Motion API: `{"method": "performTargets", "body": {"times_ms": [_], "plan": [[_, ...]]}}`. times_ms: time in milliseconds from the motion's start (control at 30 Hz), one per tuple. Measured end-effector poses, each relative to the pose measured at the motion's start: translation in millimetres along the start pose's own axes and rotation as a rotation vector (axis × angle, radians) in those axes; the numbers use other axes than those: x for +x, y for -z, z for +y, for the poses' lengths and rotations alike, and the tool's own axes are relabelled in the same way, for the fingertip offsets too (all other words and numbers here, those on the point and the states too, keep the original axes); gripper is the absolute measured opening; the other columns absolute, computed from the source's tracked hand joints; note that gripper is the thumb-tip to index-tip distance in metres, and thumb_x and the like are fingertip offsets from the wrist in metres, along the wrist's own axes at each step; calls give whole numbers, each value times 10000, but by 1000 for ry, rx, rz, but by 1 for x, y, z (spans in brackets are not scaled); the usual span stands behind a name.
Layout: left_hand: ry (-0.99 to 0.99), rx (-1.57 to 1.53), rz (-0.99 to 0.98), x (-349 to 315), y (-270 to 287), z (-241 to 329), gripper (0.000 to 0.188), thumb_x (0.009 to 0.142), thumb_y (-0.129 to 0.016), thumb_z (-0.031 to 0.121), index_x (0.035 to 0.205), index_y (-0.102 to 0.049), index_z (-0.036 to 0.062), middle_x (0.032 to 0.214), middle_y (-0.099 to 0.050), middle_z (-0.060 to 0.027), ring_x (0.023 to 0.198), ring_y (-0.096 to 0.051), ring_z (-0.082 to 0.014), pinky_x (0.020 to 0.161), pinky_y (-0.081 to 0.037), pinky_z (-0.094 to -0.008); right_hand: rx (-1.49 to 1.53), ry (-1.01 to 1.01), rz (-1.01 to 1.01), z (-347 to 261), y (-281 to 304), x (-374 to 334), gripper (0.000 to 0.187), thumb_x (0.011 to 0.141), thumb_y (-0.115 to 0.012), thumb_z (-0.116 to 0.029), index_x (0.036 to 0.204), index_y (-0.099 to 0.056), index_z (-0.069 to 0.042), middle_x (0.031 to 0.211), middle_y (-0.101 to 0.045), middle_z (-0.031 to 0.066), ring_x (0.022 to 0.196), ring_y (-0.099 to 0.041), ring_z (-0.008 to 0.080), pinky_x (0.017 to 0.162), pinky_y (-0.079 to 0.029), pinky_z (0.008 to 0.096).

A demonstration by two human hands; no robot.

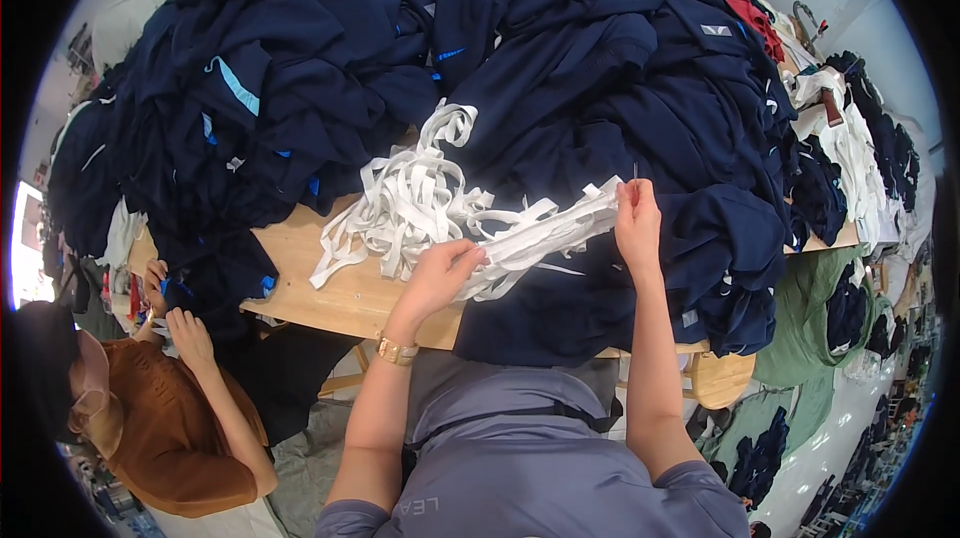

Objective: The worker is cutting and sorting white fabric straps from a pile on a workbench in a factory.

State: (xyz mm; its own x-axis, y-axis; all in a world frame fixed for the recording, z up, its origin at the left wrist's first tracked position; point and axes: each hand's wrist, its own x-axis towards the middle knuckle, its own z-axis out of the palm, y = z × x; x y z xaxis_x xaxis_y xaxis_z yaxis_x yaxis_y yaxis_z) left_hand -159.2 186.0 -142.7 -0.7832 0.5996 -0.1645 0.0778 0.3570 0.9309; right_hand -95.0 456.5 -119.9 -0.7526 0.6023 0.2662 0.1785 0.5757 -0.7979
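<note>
Stretched between my two hands is a bundle of white fabric strips (pixel 555 230), sloping up to the right. My left hand (pixel 440 273) pinches its lower left end, with the fingers closed. At the upper right end, my right hand (pixel 638 221) grips the strips between thumb and fingers. Just beyond my left hand lies a tangled heap of white tape (pixel 405 200) on the wooden table (pixel 340 308). Dark navy garments (pixel 570 68) are piled under and behind the bundle, and some hang over the front edge.
Another navy pile (pixel 270 48) covers the table's left part. At lower left a person in a brown top (pixel 180 428) works with both hands on navy cloth. A wooden stool (pixel 722 380) stands by the right front edge. Further right are white garments (pixel 850 138) and a green sack (pixel 805 323).
</note>
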Motion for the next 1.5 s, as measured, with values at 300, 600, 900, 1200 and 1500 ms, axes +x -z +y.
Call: {"method": "performTargets", "body": {"times_ms": [300, 600, 900, 1200, 1500], "plan": [[18, 222, 26, 3, -23, 12, 253, 858, -520, 262, 835, -614, 28, 694, -576, -181, 649, -556, -318, 595, -409, -367, 19, -60, 115, 18, -1, -6, 296, 918, -493, -255, 840, -505, 30, 627, -524, 92, 567, -510, 161, 527, -402, 297], [-88, 126, 137, 2, -25, 0, 256, 906, -480, 229, 824, -547, -4, 592, -492, -70, 538, -431, -132, 529, -364, -294, 700, -593, -718, -16, -32, -100, 455, 942, -385, -412, 817, -552, -7, 486, -338, -43, 347, -253, 33, 319, -167, 199], [-54, 105, 103, -3, -26, 4, 210, 898, -488, 184, 827, -524, -11, 676, -517, -106, 620, -482, -211, 573, -381, -320, 947, -769, -789, -27, -63, -115, 455, 948, -372, -420, 808, -507, -9, 505, -317, -36, 328, -222, 41, 307, -163, 199], [-41, 72, 73, -7, -26, 11, 196, 877, -509, 185, 851, -539, -7, 752, -568, -152, 700, -547, -284, 645, -415, -347, 949, -748, -768, -31, -68, -109, 392, 944, -405, -404, 773, -471, -56, 484, -290, -55, 327, -216, 34, 307, -155, 199], [-34, 4, 53, -5, -25, 8, 198, 869, -520, 198, 848, -551, 4, 741, -571, -127, 673, -536, -236, 635, -414, -312, 943, -723, -788, -33, -66, -107, 394, 938, -420, -411, 739, -456, -73, 475, -280, -62, 320, -208, 33, 306, -152, 200]]}}
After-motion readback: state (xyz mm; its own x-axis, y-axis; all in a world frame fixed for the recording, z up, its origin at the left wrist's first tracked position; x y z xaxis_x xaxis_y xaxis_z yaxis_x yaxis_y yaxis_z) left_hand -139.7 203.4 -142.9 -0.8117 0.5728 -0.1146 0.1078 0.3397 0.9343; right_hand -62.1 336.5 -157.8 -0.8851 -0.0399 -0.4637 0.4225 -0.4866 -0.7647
